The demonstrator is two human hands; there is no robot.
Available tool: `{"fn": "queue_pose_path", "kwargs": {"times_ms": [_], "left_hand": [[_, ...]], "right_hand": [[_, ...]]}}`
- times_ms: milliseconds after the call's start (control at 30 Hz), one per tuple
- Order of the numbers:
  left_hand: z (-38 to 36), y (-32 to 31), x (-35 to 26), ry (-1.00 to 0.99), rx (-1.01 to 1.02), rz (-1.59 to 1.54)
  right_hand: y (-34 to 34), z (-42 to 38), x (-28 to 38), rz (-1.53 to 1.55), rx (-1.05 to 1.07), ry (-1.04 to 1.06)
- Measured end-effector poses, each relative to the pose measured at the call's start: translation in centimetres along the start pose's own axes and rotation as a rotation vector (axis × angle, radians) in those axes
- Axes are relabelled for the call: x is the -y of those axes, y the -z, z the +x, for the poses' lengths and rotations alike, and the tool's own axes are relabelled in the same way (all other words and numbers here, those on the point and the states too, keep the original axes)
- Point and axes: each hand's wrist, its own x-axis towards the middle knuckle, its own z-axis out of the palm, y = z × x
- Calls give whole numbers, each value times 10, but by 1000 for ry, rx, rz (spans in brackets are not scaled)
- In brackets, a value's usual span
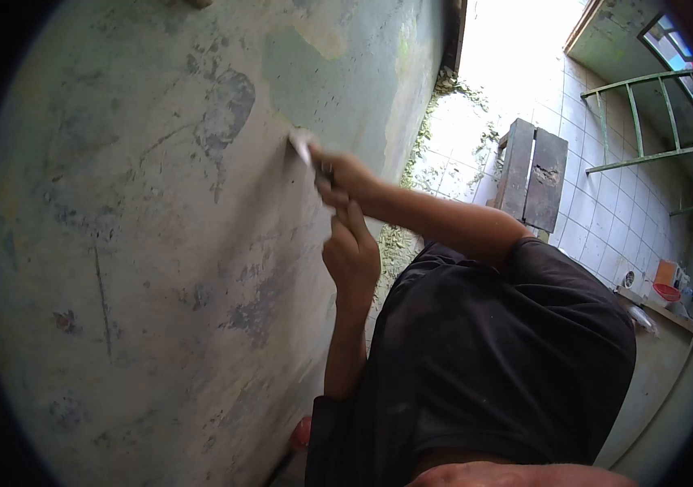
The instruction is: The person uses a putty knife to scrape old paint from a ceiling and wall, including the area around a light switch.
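A scraper [301, 148] with a pale metal blade is in my right hand [346, 178], whose fingers are wrapped round its dark handle. The blade, slightly smeared by motion, meets the wall [160, 268] beside the edge of a green painted area [322, 89]. Just below, my left hand [352, 256] is closed, its fingertips raised against the lower end of the handle, right under my right hand. Part of that grip is hidden. The wall is mottled, with grey patches, scratches and remains of green paint.
Paint flakes [399, 256] litter the tiled floor [598, 219] along the wall. A dark wooden bench [531, 174] stands behind my right arm. Farther right are a green metal frame [634, 122] and a red container [665, 293]. A bright doorway [513, 36] opens at the top.
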Motion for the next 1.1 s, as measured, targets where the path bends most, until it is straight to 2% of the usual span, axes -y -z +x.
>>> {"fn": "queue_pose_path", "kwargs": {"times_ms": [33,100,167,233,300,367,433,467,567,633,700,800,867,900,933,967,1000,1033,1100], "left_hand": [[0,1,0,6,-3,0],[12,0,-6,-53,6,37],[1,4,2,-27,31,7],[-1,2,14,-83,14,10],[16,-2,16,-85,3,-7],[24,-10,21,-89,-16,-38],[31,-28,41,-136,-28,-31],[33,-37,47,-139,-47,-34],[23,-67,51,-114,-83,-191],[28,-80,48,93,96,-457],[24,-104,56,125,103,-598],[9,-123,61,216,166,-654],[3,-132,60,302,166,-485],[8,-141,66,314,149,-488],[11,-153,78,281,46,-636],[11,-166,90,250,-56,-781],[19,-169,104,165,-85,-725],[24,-161,94,178,-96,-727],[28,-142,70,325,-160,-900]], "right_hand": [[-10,-5,19,69,-20,-70],[-1,-4,15,94,51,-48],[11,-3,-10,68,77,-81],[-1,-1,-1,34,119,-87],[-10,0,11,25,-36,-15],[0,3,7,-25,-26,1],[20,14,-3,-14,-12,127],[27,19,-8,-90,-62,109],[31,8,8,-244,5,152],[45,20,6,-260,-20,166],[57,10,12,-347,74,176],[87,0,3,-390,121,104],[119,-3,-4,-391,135,49],[138,-5,-3,-631,102,-16],[143,-8,0,-869,67,-81],[148,-8,2,-870,77,-99],[139,-17,15,-881,106,-226],[130,-22,27,-894,137,-346],[119,-22,37,-881,216,-357]]}}
